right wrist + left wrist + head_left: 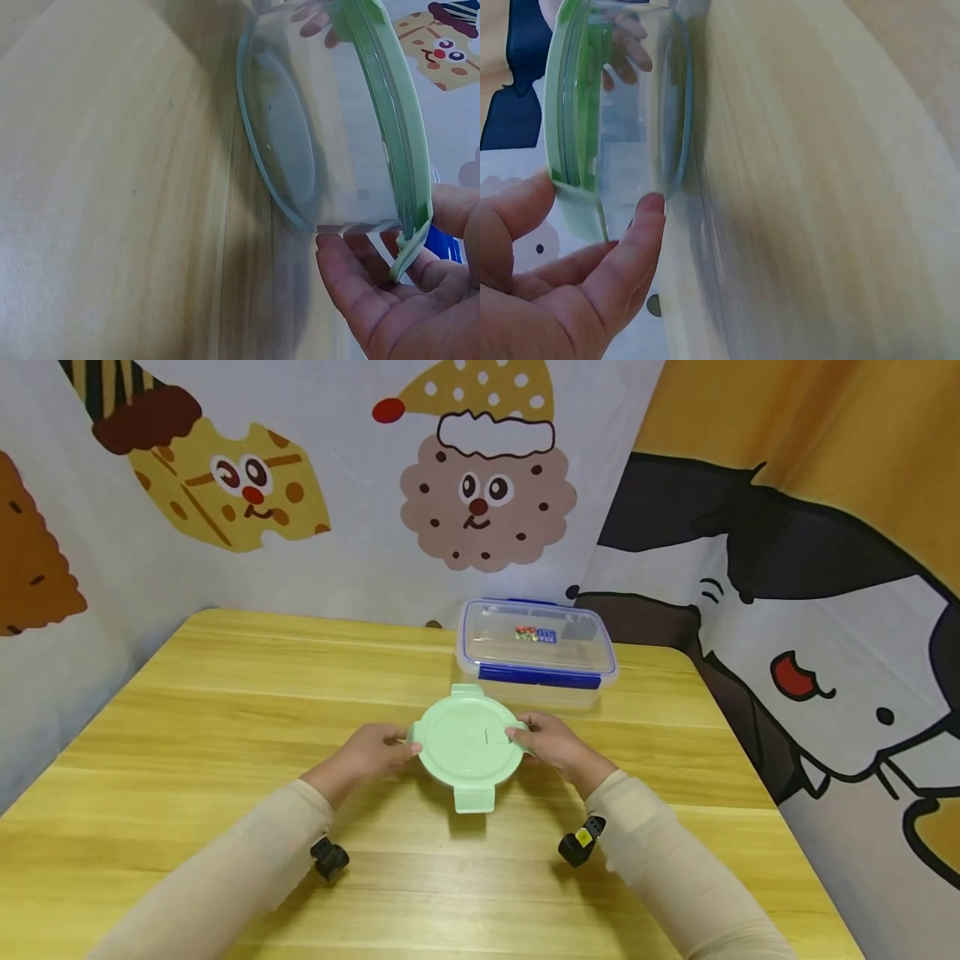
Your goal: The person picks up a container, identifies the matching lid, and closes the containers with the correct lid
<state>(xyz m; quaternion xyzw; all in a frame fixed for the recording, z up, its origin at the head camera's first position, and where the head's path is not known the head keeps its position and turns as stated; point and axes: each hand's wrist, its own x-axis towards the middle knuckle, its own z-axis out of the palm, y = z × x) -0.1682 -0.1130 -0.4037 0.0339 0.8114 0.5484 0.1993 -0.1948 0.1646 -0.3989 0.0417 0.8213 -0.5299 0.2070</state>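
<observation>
A round, clear food container (345,135) with a pale green snap lid (468,742) is between my hands over the middle of the table. My left hand (378,749) holds its left side, thumb at the lid's edge by a side flap (581,212) and fingers against the clear wall. On the opposite side my right hand (553,743) grips it, thumb on top of the lid and fingers below the flap (405,259). The front flap (474,799) sticks outward from the lid. Through the clear wall, fingers of the far hand show in both wrist views.
Behind the round container stands a clear rectangular box (540,647) with a blue-edged lid and blue clip. The wood-grain table (247,693) reaches back to a cartoon-printed curtain (360,568). A small black device (330,858) is strapped to each wrist.
</observation>
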